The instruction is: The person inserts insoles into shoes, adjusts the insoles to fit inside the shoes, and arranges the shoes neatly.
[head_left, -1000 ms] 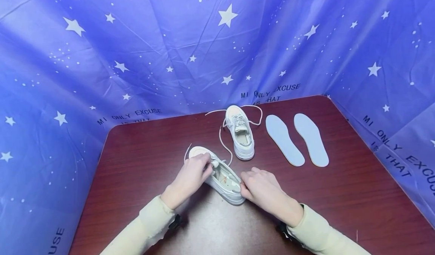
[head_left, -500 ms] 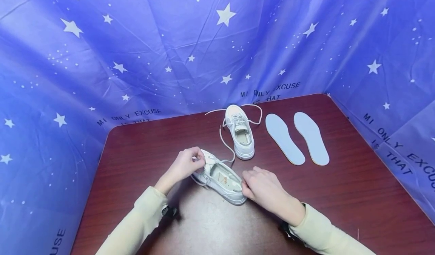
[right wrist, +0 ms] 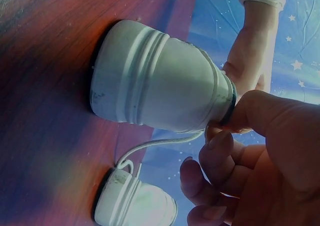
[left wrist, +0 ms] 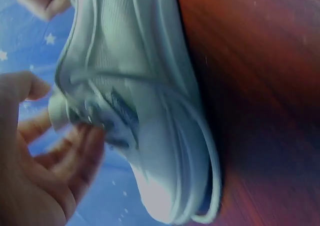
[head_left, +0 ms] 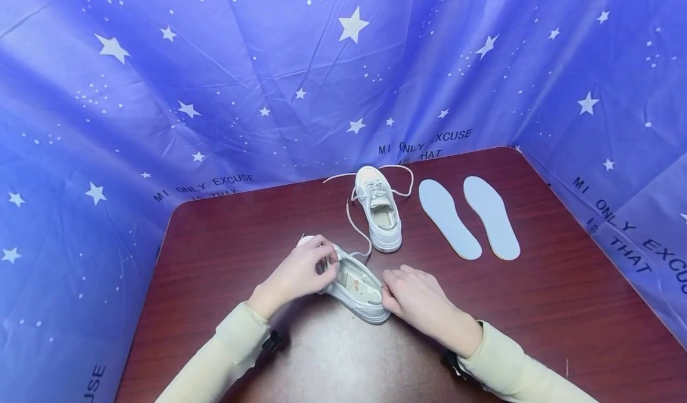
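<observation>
A white sneaker stands on the table in the head view, its toe pointing away to the left and its lace loose. My right hand pinches the heel collar between thumb and fingers, as the right wrist view shows on the sneaker's heel. Over the front of the same shoe is my left hand. Its fingers touch the lacing area in the left wrist view, and the thumb stands apart on the other side of the tongue. The toe is partly covered by this hand in the head view.
Behind it stands a second white sneaker with its laces spread out. Two pale insoles lie side by side to the right on the dark red table. A blue star-printed curtain borders the table's back and sides.
My left hand drew back left off the shoe's opening, then came right again to the tongue. The right hand has kept its grip on the heel.
</observation>
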`<state>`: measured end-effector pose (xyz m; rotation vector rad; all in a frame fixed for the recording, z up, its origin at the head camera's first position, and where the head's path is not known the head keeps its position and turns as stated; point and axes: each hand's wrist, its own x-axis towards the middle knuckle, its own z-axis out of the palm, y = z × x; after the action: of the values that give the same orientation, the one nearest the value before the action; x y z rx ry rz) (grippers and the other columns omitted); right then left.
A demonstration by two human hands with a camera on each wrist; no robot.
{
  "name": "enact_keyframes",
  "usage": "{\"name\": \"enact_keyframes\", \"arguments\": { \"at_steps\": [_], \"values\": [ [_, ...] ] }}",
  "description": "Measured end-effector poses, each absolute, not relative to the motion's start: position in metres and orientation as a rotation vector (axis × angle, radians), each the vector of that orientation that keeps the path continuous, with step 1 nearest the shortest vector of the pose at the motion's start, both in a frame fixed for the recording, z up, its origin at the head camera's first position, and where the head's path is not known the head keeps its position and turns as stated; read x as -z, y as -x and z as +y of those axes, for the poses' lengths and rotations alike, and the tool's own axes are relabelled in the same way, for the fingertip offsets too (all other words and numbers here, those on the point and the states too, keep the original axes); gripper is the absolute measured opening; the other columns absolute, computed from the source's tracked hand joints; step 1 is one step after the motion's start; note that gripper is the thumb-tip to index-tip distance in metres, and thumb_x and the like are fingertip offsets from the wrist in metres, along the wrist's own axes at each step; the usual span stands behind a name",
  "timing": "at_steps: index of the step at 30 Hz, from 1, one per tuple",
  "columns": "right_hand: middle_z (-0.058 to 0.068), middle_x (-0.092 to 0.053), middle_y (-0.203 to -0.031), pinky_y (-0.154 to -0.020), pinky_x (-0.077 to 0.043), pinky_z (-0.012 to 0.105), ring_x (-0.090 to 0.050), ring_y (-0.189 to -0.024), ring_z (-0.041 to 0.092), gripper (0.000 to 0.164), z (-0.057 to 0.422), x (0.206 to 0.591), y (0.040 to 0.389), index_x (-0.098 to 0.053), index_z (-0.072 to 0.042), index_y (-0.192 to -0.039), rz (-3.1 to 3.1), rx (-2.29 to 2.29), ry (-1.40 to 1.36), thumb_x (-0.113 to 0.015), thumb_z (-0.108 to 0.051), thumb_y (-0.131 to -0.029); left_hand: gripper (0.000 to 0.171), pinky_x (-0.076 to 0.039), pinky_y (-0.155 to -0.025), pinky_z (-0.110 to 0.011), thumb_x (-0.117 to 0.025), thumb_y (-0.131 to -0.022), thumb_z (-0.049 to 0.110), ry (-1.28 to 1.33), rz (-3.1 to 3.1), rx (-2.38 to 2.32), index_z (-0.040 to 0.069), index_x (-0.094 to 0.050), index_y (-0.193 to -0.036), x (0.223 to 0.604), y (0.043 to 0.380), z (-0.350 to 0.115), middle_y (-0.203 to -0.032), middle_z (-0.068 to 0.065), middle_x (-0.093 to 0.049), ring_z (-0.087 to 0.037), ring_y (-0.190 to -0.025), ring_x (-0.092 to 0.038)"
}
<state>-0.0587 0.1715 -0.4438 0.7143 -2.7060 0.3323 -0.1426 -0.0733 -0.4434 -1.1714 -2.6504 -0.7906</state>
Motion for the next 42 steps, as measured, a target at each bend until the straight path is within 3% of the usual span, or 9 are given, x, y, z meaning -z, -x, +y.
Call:
{"name": "enact_keyframes", "arguments": {
  "at_steps": [4,11,18,24,30,34,38,42],
  "values": [
    [-0.005,-0.039,-0.053,-0.045,-0.038,0.032,-0.041,-0.054,0.017,0.026,0.171,0.445,0.058,-0.04,-0.017,-0.063,-2.705,-0.326,-0.708,-0.062,-0.017,-0.076,0.018,-0.046,-0.06,-0.028,-0.069,-0.079,0.029,1.045,-2.706,0.674,0.018,-0.055,-0.077,0.444,0.135,-0.067,-0.081,0.001,-0.054,-0.011,-0.069,-0.049],
    [-0.005,-0.039,-0.053,-0.045,-0.038,0.032,-0.041,-0.054,0.018,0.026,0.171,0.444,0.058,-0.039,-0.017,-0.063,-2.699,-0.313,-0.71,-0.061,-0.017,-0.076,0.015,-0.047,-0.064,-0.031,-0.064,-0.067,0.001,1.052,-2.729,0.765,0.009,-0.063,-0.079,0.433,0.132,-0.065,-0.077,-0.006,-0.06,-0.015,-0.071,-0.051],
    [-0.004,-0.041,-0.053,-0.048,-0.039,0.033,-0.042,-0.055,0.019,0.026,0.171,0.442,0.058,-0.04,-0.016,-0.062,-2.699,-0.302,-0.702,-0.062,-0.016,-0.075,0.024,-0.048,-0.07,-0.031,-0.058,-0.075,-0.009,1.038,-2.807,0.89,0.005,-0.072,-0.089,0.425,0.135,-0.071,-0.088,-0.005,-0.07,-0.015,-0.08,-0.053],
    [-0.003,-0.042,-0.053,-0.048,-0.038,0.033,-0.042,-0.055,0.02,0.025,0.171,0.44,0.057,-0.04,-0.016,-0.062,-2.683,-0.283,-0.693,-0.063,-0.015,-0.074,0.022,-0.052,-0.07,-0.031,-0.06,-0.08,-0.004,0.927,-2.941,1.102,0.008,-0.074,-0.091,0.426,0.146,-0.08,-0.096,-0.005,-0.073,-0.012,-0.079,-0.06],
    [-0.003,-0.042,-0.052,-0.048,-0.036,0.033,-0.041,-0.055,0.021,0.026,0.17,0.441,0.058,-0.04,-0.016,-0.061,-2.662,-0.275,-0.695,-0.063,-0.016,-0.074,0.017,-0.052,-0.069,-0.03,-0.063,-0.08,0.0,0.791,-2.987,1.19,0.01,-0.074,-0.09,0.434,0.152,-0.081,-0.092,-0.005,-0.072,-0.01,-0.074,-0.061],
    [-0.003,-0.043,-0.053,-0.049,-0.037,0.033,-0.041,-0.055,0.02,0.025,0.169,0.44,0.059,-0.041,-0.015,-0.061,-2.683,-0.292,-0.707,-0.062,-0.016,-0.074,0.016,-0.053,-0.068,-0.031,-0.063,-0.078,0.0,0.824,-2.92,1.178,0.007,-0.069,-0.091,0.437,0.15,-0.081,-0.089,-0.006,-0.07,-0.011,-0.072,-0.062],
    [-0.004,-0.044,-0.053,-0.05,-0.038,0.032,-0.039,-0.054,0.019,0.025,0.169,0.439,0.06,-0.041,-0.015,-0.062,-2.695,-0.309,-0.72,-0.062,-0.014,-0.074,0.025,-0.054,-0.065,-0.031,-0.064,-0.081,0.0,0.906,-2.83,1.116,0.006,-0.057,-0.104,0.44,0.147,-0.08,-0.082,-0.006,-0.07,-0.011,-0.073,-0.063],
    [-0.005,-0.042,-0.053,-0.05,-0.037,0.031,-0.036,-0.053,0.018,0.025,0.17,0.438,0.06,-0.041,-0.015,-0.062,-2.689,-0.331,-0.741,-0.063,-0.014,-0.073,0.019,-0.052,-0.068,-0.031,-0.066,-0.086,0.004,1.062,-2.701,0.927,0.008,-0.064,-0.105,0.443,0.146,-0.077,-0.084,-0.002,-0.07,-0.011,-0.078,-0.06]
  ]
}}
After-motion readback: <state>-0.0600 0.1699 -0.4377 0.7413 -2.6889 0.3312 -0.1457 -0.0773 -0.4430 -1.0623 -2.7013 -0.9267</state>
